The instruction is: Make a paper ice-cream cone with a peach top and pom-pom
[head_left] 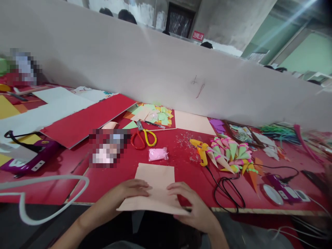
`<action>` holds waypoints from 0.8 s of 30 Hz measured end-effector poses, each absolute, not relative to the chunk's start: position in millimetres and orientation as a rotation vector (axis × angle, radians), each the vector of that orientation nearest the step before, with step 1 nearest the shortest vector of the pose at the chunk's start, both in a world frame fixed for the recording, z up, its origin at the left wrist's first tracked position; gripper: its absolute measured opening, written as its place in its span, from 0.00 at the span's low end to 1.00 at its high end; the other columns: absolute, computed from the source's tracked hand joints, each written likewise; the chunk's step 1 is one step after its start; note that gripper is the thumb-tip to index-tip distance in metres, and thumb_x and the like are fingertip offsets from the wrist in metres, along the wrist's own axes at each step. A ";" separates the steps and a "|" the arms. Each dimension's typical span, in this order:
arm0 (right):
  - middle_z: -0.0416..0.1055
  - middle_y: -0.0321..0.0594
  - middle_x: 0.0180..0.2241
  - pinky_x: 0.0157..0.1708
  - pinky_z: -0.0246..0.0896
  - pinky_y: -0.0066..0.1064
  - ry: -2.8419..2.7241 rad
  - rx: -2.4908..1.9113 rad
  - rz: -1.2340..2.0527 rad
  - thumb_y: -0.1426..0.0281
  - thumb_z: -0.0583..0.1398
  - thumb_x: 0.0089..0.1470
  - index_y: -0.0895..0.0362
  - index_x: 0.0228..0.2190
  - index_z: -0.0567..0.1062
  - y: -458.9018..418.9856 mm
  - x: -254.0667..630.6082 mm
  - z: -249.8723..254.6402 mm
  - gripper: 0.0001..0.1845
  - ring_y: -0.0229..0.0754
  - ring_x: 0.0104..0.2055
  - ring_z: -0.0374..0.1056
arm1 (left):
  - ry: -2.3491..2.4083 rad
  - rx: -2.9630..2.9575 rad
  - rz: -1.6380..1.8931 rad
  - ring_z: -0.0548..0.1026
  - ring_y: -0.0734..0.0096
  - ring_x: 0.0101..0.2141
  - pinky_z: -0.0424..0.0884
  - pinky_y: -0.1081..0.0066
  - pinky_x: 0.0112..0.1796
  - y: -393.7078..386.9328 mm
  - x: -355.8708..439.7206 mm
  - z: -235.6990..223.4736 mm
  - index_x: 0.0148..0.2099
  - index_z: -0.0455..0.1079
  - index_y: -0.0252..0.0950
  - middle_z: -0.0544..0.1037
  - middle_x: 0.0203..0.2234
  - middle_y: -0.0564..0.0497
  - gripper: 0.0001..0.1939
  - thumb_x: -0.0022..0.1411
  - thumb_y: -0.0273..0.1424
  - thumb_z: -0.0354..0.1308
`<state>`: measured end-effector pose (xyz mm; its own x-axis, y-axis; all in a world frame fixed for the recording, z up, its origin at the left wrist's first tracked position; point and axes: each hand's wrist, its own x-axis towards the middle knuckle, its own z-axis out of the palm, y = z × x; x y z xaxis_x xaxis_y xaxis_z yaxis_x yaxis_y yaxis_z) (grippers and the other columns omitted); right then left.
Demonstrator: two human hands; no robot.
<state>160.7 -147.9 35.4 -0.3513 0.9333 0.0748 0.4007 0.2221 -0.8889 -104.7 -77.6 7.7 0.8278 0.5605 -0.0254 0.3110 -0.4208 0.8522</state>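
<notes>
A peach sheet of paper (156,180) lies at the near edge of the red table (181,152), partly folded and overhanging the edge. My left hand (131,191) rests on its left side with fingers laid along the fold. My right hand (192,204) holds its right lower part, fingers curled over the paper and pressing it down. Just beyond the sheet lie a small pink packet (158,154) and red-and-yellow scissors (143,137).
A yellow glue gun (201,150) with a black cord lies beside a pile of coloured paper cones (233,155). Paper scraps (155,116), another peach sheet (193,121), a purple device (31,160), red and white boards and a tall partition (155,65) surround the area.
</notes>
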 end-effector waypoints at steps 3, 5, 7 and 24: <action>0.66 0.42 0.45 0.46 0.57 0.34 -1.913 -1.283 1.116 0.68 0.57 0.49 0.52 0.35 0.74 -147.7 160.5 30.2 0.10 0.41 0.48 0.61 | 0.665 2.036 0.322 0.59 0.64 0.54 0.55 0.64 0.53 -80.4 -111.8 1.9 0.52 0.62 0.48 0.63 0.53 0.52 0.20 0.56 0.30 0.50; 0.67 0.42 0.44 0.47 0.57 0.33 -1.937 -1.253 1.157 0.69 0.56 0.51 0.52 0.35 0.74 -144.8 164.1 29.7 0.10 0.40 0.47 0.62 | 0.673 2.021 0.322 0.60 0.64 0.53 0.55 0.65 0.53 -81.0 -115.1 -4.4 0.51 0.63 0.47 0.64 0.53 0.51 0.17 0.59 0.33 0.48; 0.67 0.42 0.45 0.48 0.55 0.33 -2.014 -1.126 1.289 0.69 0.56 0.50 0.54 0.38 0.73 -137.6 169.7 34.2 0.12 0.39 0.48 0.62 | 0.650 2.014 0.312 0.60 0.63 0.53 0.56 0.64 0.53 -81.1 -118.4 -9.6 0.51 0.64 0.47 0.65 0.52 0.50 0.17 0.59 0.35 0.46; 0.69 0.39 0.39 0.47 0.52 0.41 -2.374 -1.637 0.300 0.70 0.58 0.47 0.53 0.41 0.68 16.0 150.1 18.9 0.16 0.43 0.42 0.64 | 0.730 2.059 0.447 0.59 0.59 0.53 0.56 0.60 0.52 -88.0 -121.0 -0.2 0.49 0.66 0.45 0.65 0.51 0.48 0.17 0.58 0.39 0.48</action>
